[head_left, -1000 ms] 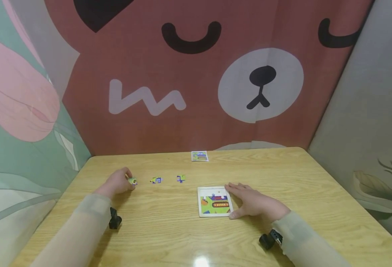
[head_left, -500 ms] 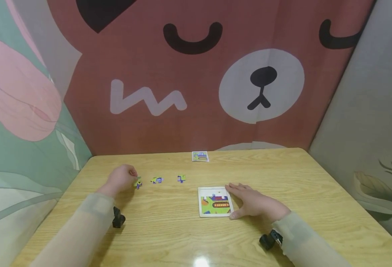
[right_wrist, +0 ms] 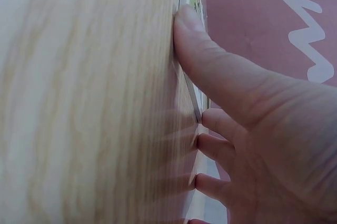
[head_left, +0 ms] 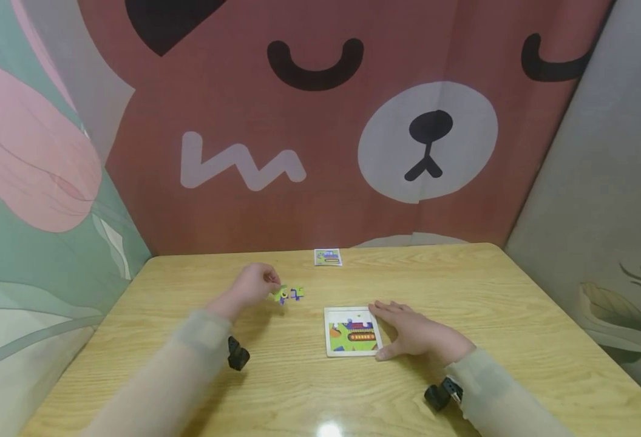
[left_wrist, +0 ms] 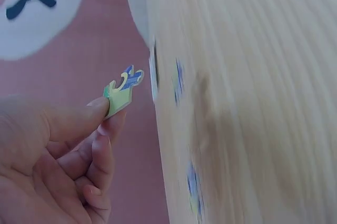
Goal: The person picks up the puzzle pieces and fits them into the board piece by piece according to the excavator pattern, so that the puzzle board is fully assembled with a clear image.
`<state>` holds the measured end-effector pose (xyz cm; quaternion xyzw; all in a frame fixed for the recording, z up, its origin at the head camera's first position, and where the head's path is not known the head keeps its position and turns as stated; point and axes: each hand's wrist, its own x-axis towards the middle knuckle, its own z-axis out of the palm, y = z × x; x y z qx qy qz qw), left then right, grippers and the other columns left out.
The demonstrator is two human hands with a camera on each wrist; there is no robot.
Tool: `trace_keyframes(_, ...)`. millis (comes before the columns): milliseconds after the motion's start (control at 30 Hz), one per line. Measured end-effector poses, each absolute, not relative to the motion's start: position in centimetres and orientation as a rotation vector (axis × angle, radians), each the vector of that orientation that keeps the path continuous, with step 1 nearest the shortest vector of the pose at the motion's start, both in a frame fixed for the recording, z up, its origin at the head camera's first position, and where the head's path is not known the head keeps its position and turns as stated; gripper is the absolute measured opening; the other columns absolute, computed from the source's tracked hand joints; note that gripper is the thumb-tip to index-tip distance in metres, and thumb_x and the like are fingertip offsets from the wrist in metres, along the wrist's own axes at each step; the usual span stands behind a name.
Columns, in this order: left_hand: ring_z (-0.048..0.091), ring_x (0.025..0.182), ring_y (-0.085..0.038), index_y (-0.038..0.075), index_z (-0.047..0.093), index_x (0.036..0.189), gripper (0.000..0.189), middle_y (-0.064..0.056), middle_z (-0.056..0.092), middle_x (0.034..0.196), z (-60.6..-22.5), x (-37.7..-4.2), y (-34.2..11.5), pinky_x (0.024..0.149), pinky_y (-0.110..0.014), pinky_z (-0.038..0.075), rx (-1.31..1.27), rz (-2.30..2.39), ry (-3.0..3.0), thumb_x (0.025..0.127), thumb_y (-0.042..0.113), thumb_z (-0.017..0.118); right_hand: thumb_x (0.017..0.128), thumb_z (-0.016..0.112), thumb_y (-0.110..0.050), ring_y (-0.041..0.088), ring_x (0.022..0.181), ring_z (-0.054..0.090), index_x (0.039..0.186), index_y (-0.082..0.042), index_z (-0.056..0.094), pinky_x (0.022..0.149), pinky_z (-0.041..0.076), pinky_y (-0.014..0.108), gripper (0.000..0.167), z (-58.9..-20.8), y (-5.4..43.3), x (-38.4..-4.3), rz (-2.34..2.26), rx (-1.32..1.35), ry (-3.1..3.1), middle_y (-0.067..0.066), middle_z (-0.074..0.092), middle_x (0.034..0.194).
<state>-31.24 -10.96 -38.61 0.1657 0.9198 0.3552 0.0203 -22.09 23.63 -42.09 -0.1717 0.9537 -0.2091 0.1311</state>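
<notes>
My left hand [head_left: 250, 286] pinches a green, yellow and blue jigsaw piece [left_wrist: 120, 96] between thumb and fingers, held above the table. In the head view this piece overlaps the left side of another jigsaw piece [head_left: 298, 293] lying on the wood. A further loose piece [left_wrist: 194, 190] shows on the table in the left wrist view; the left hand hides it from the head camera. My right hand [head_left: 414, 331] rests with fingers spread along the right edge of a white-framed puzzle tray [head_left: 327, 340]. Inside the tray, joined pieces show an orange-and-purple tracked vehicle on green, below a white strip.
A small picture card [head_left: 328, 257] with a similar vehicle lies near the back edge of the wooden table [head_left: 277, 382]. Behind the table stands a wall [head_left: 331, 200] painted with a red-brown bear. A camera [head_left: 237, 354] is strapped to each wrist.
The left hand has lifted the jigsaw piece from the table's left side and carried it rightward, over the loose pieces. The right hand and the tray have stayed in place.
</notes>
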Motion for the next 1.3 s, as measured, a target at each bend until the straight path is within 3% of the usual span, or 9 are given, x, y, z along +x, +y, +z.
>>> trace_keyframes(467, 0.055, 0.063, -0.014, 0.007, 0.067, 0.082, 0.008, -0.001, 0.06, 0.076, -40.5, -29.6, -2.6, 0.057, -0.028, 0.047, 0.641, 1.187, 2.681, 0.089, 0.003, 0.071, 0.073, 0.083, -0.049, 0.044, 0.144, 0.018, 0.154, -0.013, 0.035, 0.11, 0.016, 0.063, 0.1, -42.2, 23.7, -22.3, -0.608, -0.523, 2.774, 0.011, 0.027, 0.159)
trace_keyframes(900, 0.052, 0.062, -0.015, 0.01, 0.065, 0.08, 0.012, -0.003, 0.058, 0.074, -41.7, -28.7, -1.0, 0.053, -0.029, 0.044, 0.598, 1.18, 2.665, 0.089, 0.005, 0.071, 0.074, 0.083, -0.047, 0.044, 0.144, 0.018, 0.153, -0.013, 0.036, 0.11, 0.017, 0.064, 0.098, -42.1, 23.6, -22.1, -0.615, -0.504, 2.768, 0.011, 0.027, 0.159)
trace_keyframes(1100, 0.053, 0.067, -0.016, 0.013, 0.064, 0.078, 0.015, -0.002, 0.059, 0.077, -42.0, -28.8, -0.8, 0.056, -0.029, 0.045, 0.587, 1.136, 2.688, 0.09, 0.007, 0.07, 0.075, 0.083, -0.047, 0.044, 0.143, 0.019, 0.153, -0.011, 0.036, 0.11, 0.017, 0.064, 0.098, -42.0, 23.6, -22.1, -0.611, -0.52, 2.77, 0.012, 0.027, 0.159)
trace_keyframes(1300, 0.054, 0.073, -0.018, 0.012, 0.064, 0.082, 0.015, -0.001, 0.06, 0.08, -42.0, -28.5, -0.7, 0.064, -0.032, 0.045, 0.573, 1.089, 2.683, 0.084, 0.005, 0.077, 0.074, 0.083, -0.047, 0.045, 0.143, 0.019, 0.153, -0.011, 0.036, 0.11, 0.017, 0.064, 0.098, -41.9, 23.6, -22.1, -0.611, -0.524, 2.771, 0.013, 0.027, 0.159)
